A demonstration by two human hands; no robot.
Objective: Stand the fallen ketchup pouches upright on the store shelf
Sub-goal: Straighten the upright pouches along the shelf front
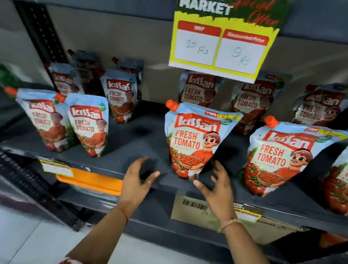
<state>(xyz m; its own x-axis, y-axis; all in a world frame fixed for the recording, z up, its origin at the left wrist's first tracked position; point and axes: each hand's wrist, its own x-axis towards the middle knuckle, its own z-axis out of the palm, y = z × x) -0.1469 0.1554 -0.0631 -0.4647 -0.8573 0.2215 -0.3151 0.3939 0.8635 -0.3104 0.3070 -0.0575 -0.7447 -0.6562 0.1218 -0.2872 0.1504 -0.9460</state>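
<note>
Head view showed both hands at the front edge of the dark shelf [128, 142]. The left hand [136, 183] was open, fingers spread and curled, grasping nothing, with its fingertips over the shelf lip. The right hand [216, 190] was likewise open and empty; its fingertips sat just beside the lower right corner of the centre Kissan ketchup pouch [196, 140], and contact could not be confirmed. That pouch stood upright between the two hands, nearer the right one, orange cap at its top left. To the left of the left hand stood two upright pouches [71, 123]; to the right of the right hand stood another pouch [281, 158]. Behind the hands, further pouches [199, 91] stood along the rear row. Above them hung a yellow price sign [222, 44].
</note>
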